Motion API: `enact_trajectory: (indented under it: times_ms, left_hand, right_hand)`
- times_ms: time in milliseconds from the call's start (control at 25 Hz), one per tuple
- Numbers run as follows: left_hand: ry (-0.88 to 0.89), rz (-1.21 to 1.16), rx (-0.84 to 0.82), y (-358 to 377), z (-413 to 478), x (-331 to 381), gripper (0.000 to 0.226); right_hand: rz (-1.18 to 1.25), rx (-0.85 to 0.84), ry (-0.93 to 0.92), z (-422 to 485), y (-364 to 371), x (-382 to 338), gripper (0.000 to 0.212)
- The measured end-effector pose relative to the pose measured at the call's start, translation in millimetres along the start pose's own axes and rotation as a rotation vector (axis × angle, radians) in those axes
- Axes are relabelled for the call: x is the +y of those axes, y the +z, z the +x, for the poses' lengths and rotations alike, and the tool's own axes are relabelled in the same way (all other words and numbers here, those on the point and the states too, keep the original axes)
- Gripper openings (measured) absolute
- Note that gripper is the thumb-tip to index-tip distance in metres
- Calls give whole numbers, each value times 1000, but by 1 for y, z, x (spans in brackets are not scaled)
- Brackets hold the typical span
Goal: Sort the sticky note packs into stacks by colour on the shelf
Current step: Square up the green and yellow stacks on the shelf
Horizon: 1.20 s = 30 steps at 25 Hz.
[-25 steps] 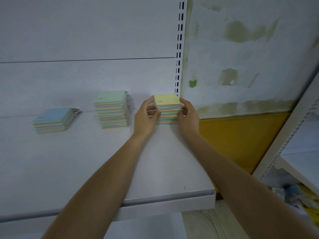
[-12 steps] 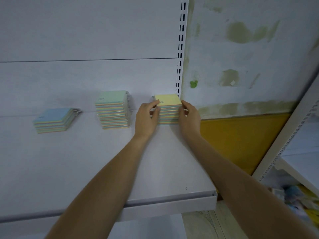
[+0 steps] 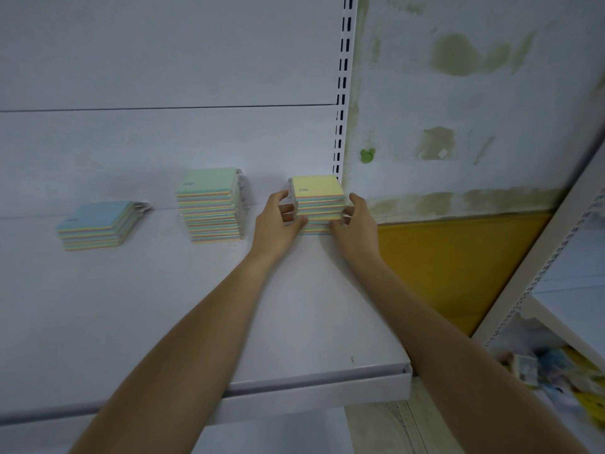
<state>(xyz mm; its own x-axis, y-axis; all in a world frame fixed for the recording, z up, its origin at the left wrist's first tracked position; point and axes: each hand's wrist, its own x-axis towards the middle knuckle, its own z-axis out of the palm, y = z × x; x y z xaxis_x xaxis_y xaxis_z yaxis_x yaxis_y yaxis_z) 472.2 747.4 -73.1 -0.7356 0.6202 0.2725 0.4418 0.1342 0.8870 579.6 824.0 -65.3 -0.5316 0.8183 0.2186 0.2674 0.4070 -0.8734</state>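
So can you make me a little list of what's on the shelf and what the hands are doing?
surface: white metal shelf
left stack: blue-topped sticky note packs, shortest
middle stack: green-topped sticky note packs, tallest
right stack: yellow-topped sticky note packs, by the slotted upright
left hand: pressing the yellow stack's left side
right hand: pressing its right side

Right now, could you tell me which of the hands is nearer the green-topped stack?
Left. The left hand lies between the green-topped stack and the yellow-topped stack; the right hand is beyond it.

Dim, bluish, even light (soft shadows), wide-angle bending, blurred lower-right corner.
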Motion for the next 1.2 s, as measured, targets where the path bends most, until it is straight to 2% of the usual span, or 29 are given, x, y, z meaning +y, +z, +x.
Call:
enact_trajectory:
  times_ms: [400,600,880,1200]
  left_hand:
    - [-39,-50,-22,-4,-1,1,54]
    - [-58,18,-81,-2,-5,5,66]
    - [-39,79,-63,-4,-6,5,58]
    - [-39,102,-40,-2,-1,0,52]
  right_hand:
    - [18,84,0,5,3,5,44]
    - [-37,19,27,7,4,5,55]
    - [-129,-26,-49,6,7,4,52]
    - [-114,2,-14,2,2,2,52]
